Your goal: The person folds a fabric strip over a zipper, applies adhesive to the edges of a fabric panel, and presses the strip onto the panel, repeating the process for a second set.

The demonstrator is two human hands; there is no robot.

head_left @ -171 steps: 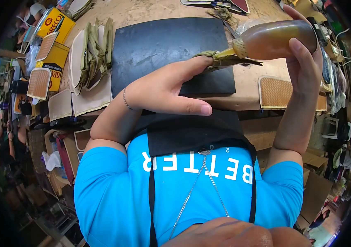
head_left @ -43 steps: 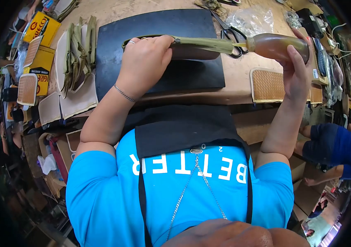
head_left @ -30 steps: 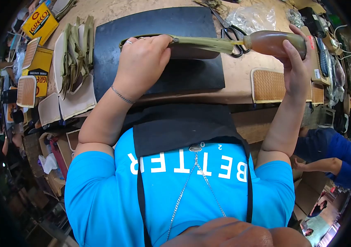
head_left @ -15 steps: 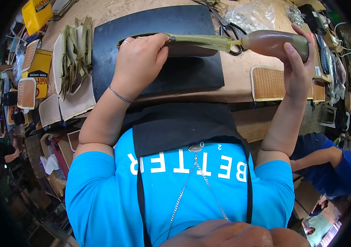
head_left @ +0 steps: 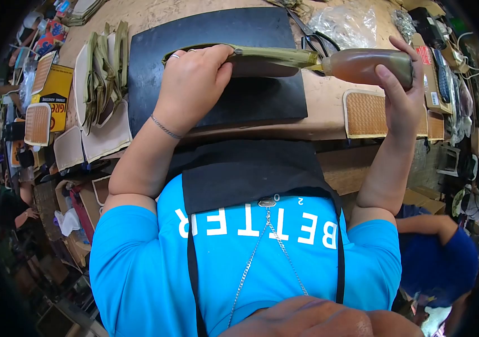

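Left hand (head_left: 197,81) clutched the green piece (head_left: 276,58), black board (head_left: 217,28) beneath that grip! Right hand (head_left: 402,98) grasped the bottle (head_left: 357,64), nozzle (head_left: 314,67) at the piece's end.

The left hand (head_left: 197,84) grips a green cloth (head_left: 276,57) over a black board (head_left: 158,84). The right hand (head_left: 403,95) holds a bottle (head_left: 357,66) sideways, its nozzle (head_left: 316,67) at the cloth's right end. Scissors (head_left: 301,25) and a plastic bag (head_left: 346,27) lie beyond; a woven patch (head_left: 364,115) lies nearer.

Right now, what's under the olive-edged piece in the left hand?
Mostly a black board, showing past the piece; anything directly behind it and the left hand is covered.
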